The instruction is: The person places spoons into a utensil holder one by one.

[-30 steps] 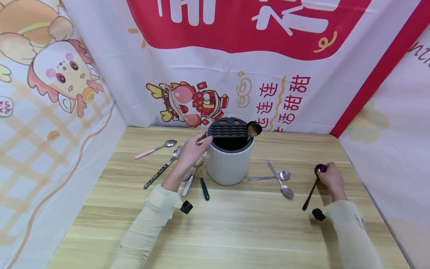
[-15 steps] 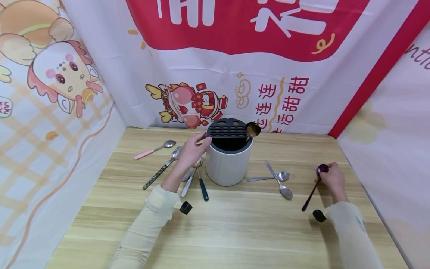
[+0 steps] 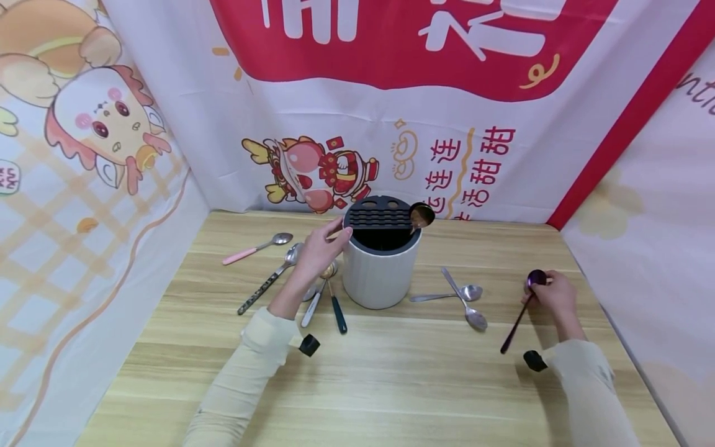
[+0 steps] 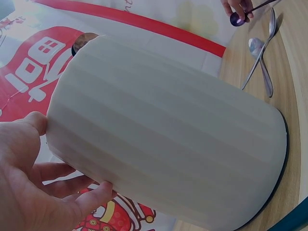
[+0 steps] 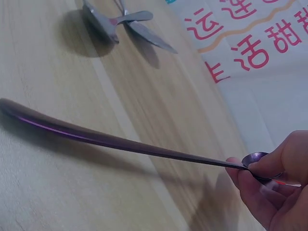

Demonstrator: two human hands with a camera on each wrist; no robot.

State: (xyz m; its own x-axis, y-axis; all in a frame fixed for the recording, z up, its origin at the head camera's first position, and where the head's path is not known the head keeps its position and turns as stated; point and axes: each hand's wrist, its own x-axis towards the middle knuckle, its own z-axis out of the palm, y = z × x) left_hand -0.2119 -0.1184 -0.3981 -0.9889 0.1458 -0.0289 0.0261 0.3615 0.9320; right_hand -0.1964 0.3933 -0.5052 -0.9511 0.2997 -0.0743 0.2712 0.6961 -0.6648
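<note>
My left hand point(image 3: 319, 253) holds the upper left side of a white ribbed utensil holder point(image 3: 380, 279) with a dark slotted top. The left wrist view shows the thumb at the holder's rim and the fingers point(image 4: 98, 197) curved along its wall. At the far right, my right hand point(image 3: 557, 298) pinches a purple spoon point(image 3: 516, 326) where bowl and handle meet. In the right wrist view its long handle point(image 5: 120, 143) slants close over the table, shadow beneath. A copper-coloured spoon bowl point(image 3: 422, 215) sticks out of the holder's right side.
Two crossed silver spoons point(image 3: 466, 304) lie between holder and right hand. Left of the holder are a pink-handled spoon point(image 3: 242, 256), a spoon with a patterned black handle point(image 3: 262, 292), a white-handled one point(image 3: 314, 307) and a green-handled one point(image 3: 339, 315). Printed cloth point(image 3: 475, 124) hangs behind the table.
My right hand has shifted slightly right, and the purple spoon has tilted a little, its handle end moving toward me. The left hand and the holder stay in place.
</note>
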